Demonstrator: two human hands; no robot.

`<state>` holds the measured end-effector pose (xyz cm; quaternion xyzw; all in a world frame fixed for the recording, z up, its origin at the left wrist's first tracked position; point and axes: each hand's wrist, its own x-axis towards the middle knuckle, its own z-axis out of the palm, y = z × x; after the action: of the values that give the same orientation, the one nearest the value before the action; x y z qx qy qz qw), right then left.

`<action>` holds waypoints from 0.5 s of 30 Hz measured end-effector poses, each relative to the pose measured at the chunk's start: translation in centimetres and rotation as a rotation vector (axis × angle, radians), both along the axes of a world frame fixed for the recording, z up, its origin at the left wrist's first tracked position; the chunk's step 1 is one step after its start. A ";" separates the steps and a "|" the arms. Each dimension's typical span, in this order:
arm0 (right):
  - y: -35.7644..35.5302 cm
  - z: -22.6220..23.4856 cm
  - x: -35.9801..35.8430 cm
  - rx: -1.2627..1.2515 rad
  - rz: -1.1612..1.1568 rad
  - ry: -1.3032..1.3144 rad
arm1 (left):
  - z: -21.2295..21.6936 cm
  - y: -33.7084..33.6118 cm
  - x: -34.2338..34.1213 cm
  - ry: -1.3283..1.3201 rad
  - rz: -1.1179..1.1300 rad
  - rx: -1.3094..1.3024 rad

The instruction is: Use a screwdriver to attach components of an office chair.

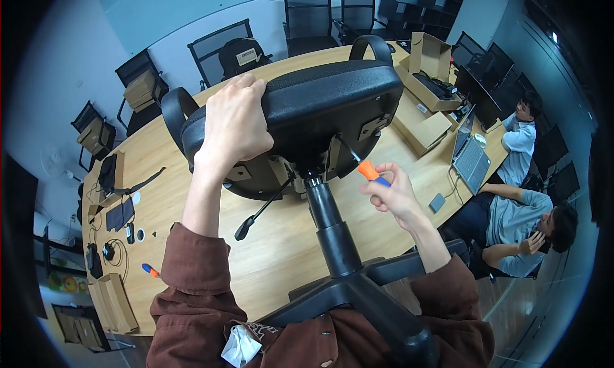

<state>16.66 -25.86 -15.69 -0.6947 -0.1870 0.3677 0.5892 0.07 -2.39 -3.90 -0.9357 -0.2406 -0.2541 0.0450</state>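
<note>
open brown cardboard box [430,56] on table's far end, open grey laptop [470,157] right

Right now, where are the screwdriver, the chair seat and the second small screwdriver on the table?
screwdriver [367,170], head view, on its orange handle.
chair seat [332,102], head view, on the black cushion's edge.
second small screwdriver [149,271], head view, on its orange and blue handle.
</note>
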 end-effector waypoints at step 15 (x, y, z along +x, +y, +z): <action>0.9 -0.9 -1.0 -0.230 0.055 -0.786 | -0.5 -0.1 0.2 -0.015 0.019 0.018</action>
<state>15.67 -24.98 -16.64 -0.8383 -0.3741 0.1084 0.3814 0.24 -2.46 -4.37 -0.9309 -0.2475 -0.2630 0.0538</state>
